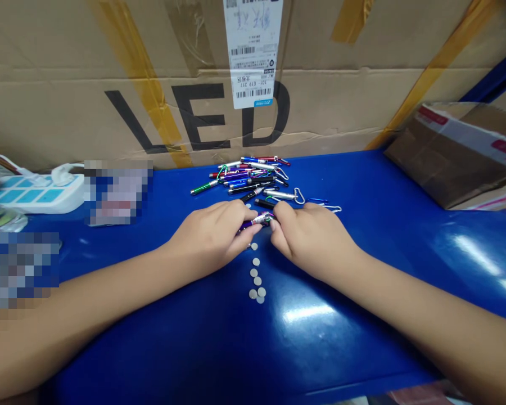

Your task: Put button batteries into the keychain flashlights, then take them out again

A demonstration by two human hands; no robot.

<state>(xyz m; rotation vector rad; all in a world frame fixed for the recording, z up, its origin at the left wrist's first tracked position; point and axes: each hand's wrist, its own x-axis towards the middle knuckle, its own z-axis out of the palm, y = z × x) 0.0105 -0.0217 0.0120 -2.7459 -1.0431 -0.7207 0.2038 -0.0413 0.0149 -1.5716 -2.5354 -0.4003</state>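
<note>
Between my two hands is a small purple keychain flashlight (258,219) with a silvery section. My left hand (215,228) is closed, thumb and fingers pinching its left end. At the other end, the curled fingers of my right hand (312,233) grip it, and they hide that end. Just below my hands, several round silver button cells (256,262) lie in a rough line on the blue table (185,349). Beyond my fingers is a pile of similar keychain flashlights (238,183) in black, blue, green, red and silver, some with carabiner clips.
A large cardboard box (337,79) marked LED forms a wall behind the table. On the right sits a smaller cardboard box (442,157). A white power strip (67,197) with plugged-in cords stands at the left, beside blurred-out items (120,194).
</note>
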